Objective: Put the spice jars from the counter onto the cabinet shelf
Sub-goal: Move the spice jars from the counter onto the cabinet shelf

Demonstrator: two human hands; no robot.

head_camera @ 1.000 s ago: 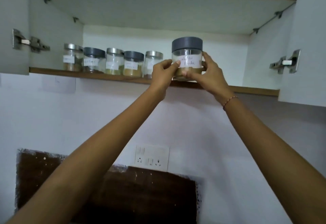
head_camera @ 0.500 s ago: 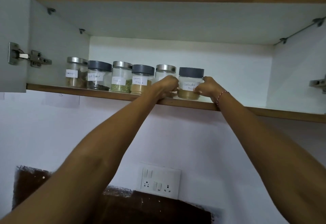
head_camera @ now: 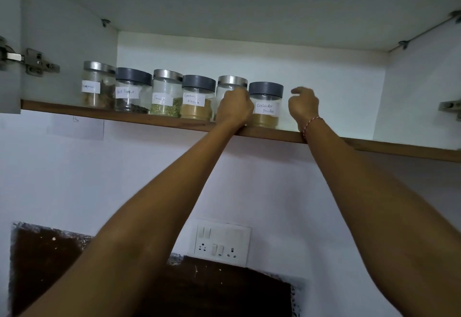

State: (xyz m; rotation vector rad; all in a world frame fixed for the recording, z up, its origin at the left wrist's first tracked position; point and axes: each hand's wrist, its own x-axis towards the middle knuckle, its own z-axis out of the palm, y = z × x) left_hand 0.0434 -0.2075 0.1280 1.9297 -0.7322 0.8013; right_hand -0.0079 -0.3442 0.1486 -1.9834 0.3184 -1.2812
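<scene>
Several labelled glass spice jars stand in a row on the cabinet shelf point(head_camera: 154, 120). The rightmost is the coriander powder jar point(head_camera: 266, 107), which has a dark grey lid and stands upright on the shelf. My left hand point(head_camera: 234, 108) is curled into a fist against that jar's left side and covers most of the silver-lidded jar point(head_camera: 232, 81) behind it. My right hand point(head_camera: 303, 106) hovers a little to the right of the coriander jar, apart from it, with its fingers loosely bent and nothing in them.
The garam masala jar point(head_camera: 197, 98), fennel jar point(head_camera: 166, 94), black pepper jar point(head_camera: 131, 91) and a leftmost jar point(head_camera: 97, 86) fill the shelf's left part. Both cabinet doors hang open, with hinges point(head_camera: 35, 63) at the sides. A switch and socket plate point(head_camera: 222, 242) sits on the wall below.
The coriander powder jar went from being held in both hands in front of the shelf to standing on it. My right hand has let go and moved right.
</scene>
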